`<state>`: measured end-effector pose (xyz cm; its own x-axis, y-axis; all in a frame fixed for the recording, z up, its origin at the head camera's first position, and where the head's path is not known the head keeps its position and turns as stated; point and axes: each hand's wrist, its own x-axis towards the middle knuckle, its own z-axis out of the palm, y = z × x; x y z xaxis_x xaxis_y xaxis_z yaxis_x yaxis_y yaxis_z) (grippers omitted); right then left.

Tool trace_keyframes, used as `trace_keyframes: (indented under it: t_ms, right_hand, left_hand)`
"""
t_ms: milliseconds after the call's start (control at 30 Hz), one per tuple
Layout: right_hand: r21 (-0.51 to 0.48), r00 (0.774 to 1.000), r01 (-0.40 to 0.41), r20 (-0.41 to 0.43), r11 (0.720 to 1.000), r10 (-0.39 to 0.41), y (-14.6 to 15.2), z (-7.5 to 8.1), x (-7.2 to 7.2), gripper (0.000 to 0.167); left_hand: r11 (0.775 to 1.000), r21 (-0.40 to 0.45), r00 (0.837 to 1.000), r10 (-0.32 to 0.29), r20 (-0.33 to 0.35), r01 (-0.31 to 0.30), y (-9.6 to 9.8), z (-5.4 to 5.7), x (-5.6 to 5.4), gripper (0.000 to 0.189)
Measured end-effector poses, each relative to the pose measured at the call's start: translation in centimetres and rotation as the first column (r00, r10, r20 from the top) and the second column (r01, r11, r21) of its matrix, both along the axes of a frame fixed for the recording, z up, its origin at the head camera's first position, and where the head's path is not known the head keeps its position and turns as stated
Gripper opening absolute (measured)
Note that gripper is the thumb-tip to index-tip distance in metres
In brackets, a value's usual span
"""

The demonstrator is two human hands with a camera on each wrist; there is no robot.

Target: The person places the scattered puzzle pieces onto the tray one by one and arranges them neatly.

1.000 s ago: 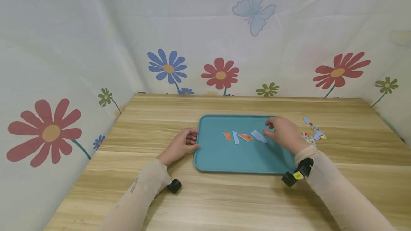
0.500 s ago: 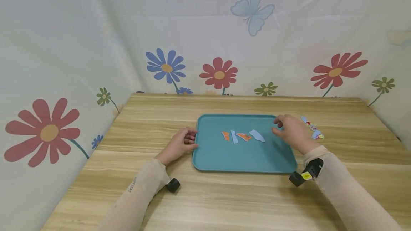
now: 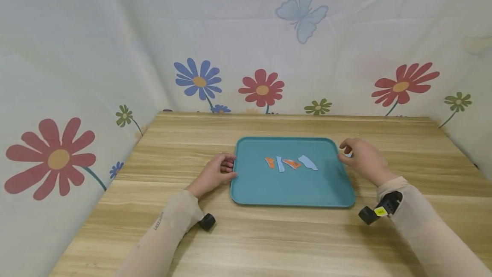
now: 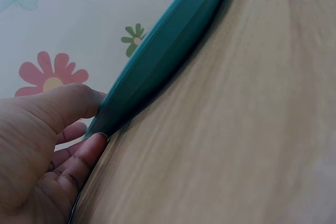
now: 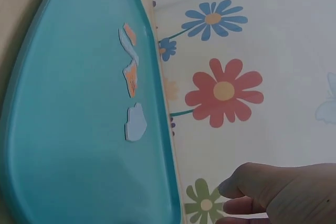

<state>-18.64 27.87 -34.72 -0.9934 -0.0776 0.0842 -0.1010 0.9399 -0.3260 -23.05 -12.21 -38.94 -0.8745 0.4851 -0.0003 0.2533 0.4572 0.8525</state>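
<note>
My left hand (image 3: 216, 175) holds the left rim of a teal tray (image 3: 284, 189); in the left wrist view the rim (image 4: 152, 59) lies between thumb and fingertips. Flat irregular scraps with ragged edges lie in a row on the tray: an orange scrap (image 3: 270, 163), a narrow pale-blue strip (image 3: 280, 164), another orange scrap (image 3: 292, 164) and a wider pale-blue scrap (image 3: 308, 162). Over the tray's right edge hovers my right hand (image 3: 365, 160), fingers loosely bent, thumb apart from the index finger. A bit of pale blue (image 3: 349, 154) shows behind it; the other colourful scraps there are hidden.
The tray stands on a wood-grain table (image 3: 269, 238). A white curtain (image 3: 230, 20) printed with flowers and a butterfly encloses the back and sides. Each wrist wears a small black camera, one at the left wrist (image 3: 208, 222) and one at the right wrist (image 3: 368, 215).
My right hand has moved right, from above the pale-blue scrap to the tray's right edge, and now covers the colourful scraps on the table. The left hand and the row stay put.
</note>
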Motion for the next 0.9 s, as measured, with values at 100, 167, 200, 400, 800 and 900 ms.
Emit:
trace_keyframes:
  t_ms: [100, 167, 200, 400, 800, 900]
  right_hand:
    - [-0.012, 1.0, -0.008, -0.004, 1.0, 0.008, 0.7, -0.2, 0.1, 0.031]
    - [-0.023, 1.0, -0.008, 0.002, 1.0, 0.008, 1.2, -0.4, 0.3, 0.032]
    - [-0.03, 1.0, -0.01, 0.004, 0.999, 0.01, 1.4, -0.4, 0.3, 0.031]
    - [-0.028, 1.0, -0.008, 0.017, 1.0, 0.009, 2.5, -0.8, 0.6, 0.032]
    - [-0.02, 1.0, 0.008, -0.008, 1.0, -0.009, 4.3, -2.4, 1.0, 0.027]
    - [-0.027, 1.0, 0.01, -0.001, 1.0, -0.01, 4.7, -2.6, 1.1, 0.027]
  left_hand:
    - [1.0, -0.001, 1.0, 0.004, 0.003, -0.004, -0.2, -1.3, -0.8, 0.05]
    - [1.0, -0.002, 1.0, 0.009, -0.003, -0.009, -0.3, -2.2, -1.4, 0.051]
    - [1.0, -0.001, 1.0, 0.01, -0.006, -0.01, -0.4, -2.5, -1.6, 0.051]
    - [1.0, 0.01, 1.0, 0.018, -0.013, -0.017, -0.7, -3.4, -2.0, 0.051]
    - [1.0, 0.015, 1.0, 0.022, -0.013, -0.022, -0.6, -3.1, -1.9, 0.05]
    - [1.0, 0.015, 1.0, 0.022, -0.009, -0.022, -0.6, -3.0, -1.8, 0.05]
